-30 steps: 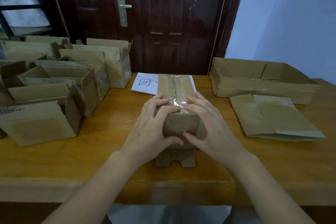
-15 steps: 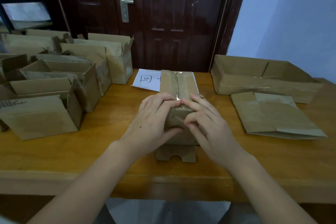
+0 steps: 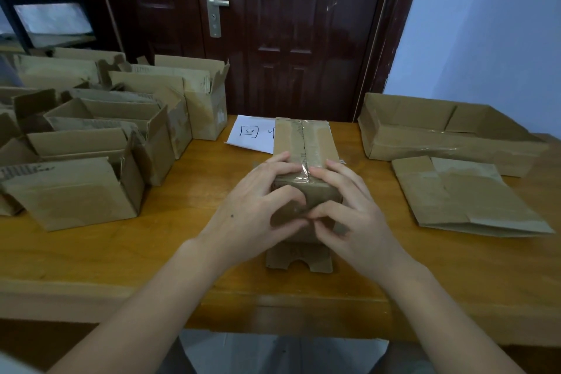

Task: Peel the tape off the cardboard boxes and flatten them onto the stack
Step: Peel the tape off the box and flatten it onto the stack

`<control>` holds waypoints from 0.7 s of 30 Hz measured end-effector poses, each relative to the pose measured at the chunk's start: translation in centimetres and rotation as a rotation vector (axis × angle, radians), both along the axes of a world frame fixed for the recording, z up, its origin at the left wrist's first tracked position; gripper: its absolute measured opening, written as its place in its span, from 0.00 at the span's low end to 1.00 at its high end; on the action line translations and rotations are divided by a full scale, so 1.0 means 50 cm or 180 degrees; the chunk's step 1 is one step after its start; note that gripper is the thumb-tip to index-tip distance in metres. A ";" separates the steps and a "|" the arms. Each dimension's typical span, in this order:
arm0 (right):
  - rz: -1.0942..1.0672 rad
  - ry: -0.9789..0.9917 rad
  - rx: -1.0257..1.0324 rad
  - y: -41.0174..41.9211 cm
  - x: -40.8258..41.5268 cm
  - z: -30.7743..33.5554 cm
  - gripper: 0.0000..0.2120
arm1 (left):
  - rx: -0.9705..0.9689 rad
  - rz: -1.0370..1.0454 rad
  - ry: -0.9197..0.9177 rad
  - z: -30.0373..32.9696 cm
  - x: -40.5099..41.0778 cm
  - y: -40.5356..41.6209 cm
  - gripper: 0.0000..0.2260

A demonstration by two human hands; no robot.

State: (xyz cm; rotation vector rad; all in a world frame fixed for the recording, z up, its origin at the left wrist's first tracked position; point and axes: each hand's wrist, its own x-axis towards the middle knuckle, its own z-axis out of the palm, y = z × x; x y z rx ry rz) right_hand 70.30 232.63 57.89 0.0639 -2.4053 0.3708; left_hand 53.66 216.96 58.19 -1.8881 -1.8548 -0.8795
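On the orange-brown wooden worktop (image 3: 91, 252) before a dark door, the taped brown cardboard box (image 3: 305, 143) sits centred, left hand (image 3: 255, 209) curled round its near end, right hand (image 3: 352, 215) pinching the clear tape (image 3: 303, 174), which may tear short or lift card

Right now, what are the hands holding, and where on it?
Both hold the taped cardboard box at its near end: the left hand wraps the left corner, the right hand the right, thumbs meeting on the end face.

A taped box (image 3: 305, 143) is set mid-surface (image 3: 91, 252), with a paper sheet (image 3: 252, 134) behind it. Open boxes (image 3: 100, 143) are crowded to its left; a flattened box (image 3: 464, 197) is laid to its right, before a tray-like box (image 3: 440, 130).
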 end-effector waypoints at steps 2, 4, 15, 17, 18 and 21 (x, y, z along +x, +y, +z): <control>-0.0008 -0.0005 -0.0046 -0.002 0.001 0.000 0.06 | 0.0034 0.0031 0.0014 -0.001 0.001 0.001 0.08; -0.0036 -0.0039 -0.0063 -0.004 0.001 0.003 0.07 | 0.0039 0.0060 0.0047 -0.002 0.000 0.002 0.06; -0.0244 -0.0096 -0.0164 -0.009 0.013 0.039 0.08 | 0.0026 0.0128 -0.0418 0.005 0.019 0.000 0.08; -0.0285 0.0044 -0.0218 -0.015 0.011 0.039 0.08 | -0.0046 0.0140 -0.0433 0.010 0.017 -0.003 0.08; -0.0271 0.0102 -0.0281 -0.017 0.010 0.038 0.09 | -0.0089 0.0139 -0.0439 0.013 0.016 -0.005 0.08; -0.0148 0.0190 -0.0686 -0.023 0.012 0.037 0.08 | -0.0168 0.0170 -0.0333 0.021 0.014 -0.008 0.11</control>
